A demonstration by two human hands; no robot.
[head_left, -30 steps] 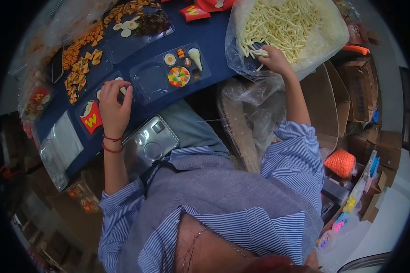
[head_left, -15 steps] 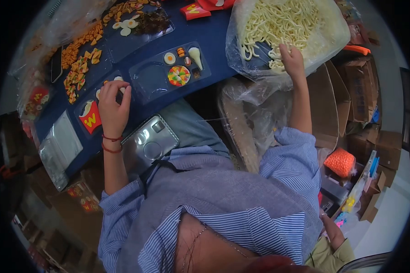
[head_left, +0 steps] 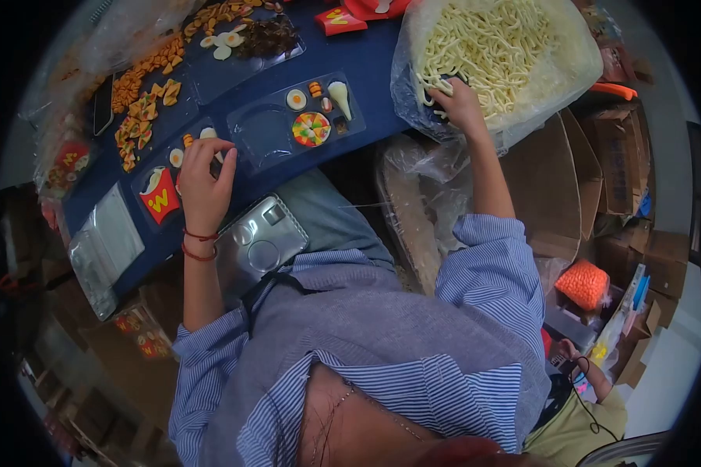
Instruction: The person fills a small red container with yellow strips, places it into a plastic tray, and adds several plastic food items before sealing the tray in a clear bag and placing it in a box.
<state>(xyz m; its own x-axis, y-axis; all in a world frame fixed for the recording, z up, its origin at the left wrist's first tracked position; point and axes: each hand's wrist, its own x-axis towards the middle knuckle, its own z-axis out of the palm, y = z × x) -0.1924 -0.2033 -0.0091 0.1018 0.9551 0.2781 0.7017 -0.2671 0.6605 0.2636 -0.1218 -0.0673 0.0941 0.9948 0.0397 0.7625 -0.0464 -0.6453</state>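
At the near edge of the bag, my right hand (head_left: 461,107) pinches cream-coloured strips that look like toy fries; a few poke out at its fingertips. The large clear plastic bag (head_left: 403,93) holds a heap of the same cream strips (head_left: 487,47). My left hand (head_left: 204,183) rests over a clear blister tray, fingers bent and thumb apart, with nothing visible between them. Beside it in that tray sits a red fries box (head_left: 159,194) with a yellow mark and cream strips in its top. Part of the tray's contents is hidden under my left hand, including pieces near a toy egg (head_left: 177,157).
Another blister tray (head_left: 257,140) holds a toy pizza (head_left: 311,129), an egg (head_left: 296,100) and a cone (head_left: 340,100). Orange pieces (head_left: 139,117) and dark pieces (head_left: 269,37) lie farther back. Clear bags (head_left: 109,237) lie left; a tray (head_left: 265,241) is on my lap. Another person's arm (head_left: 596,381) shows lower right.
My right hand has moved left and down within the bag, from the heap's lower edge to its left side. My left hand stays over the tray; the other person's arm has shifted.
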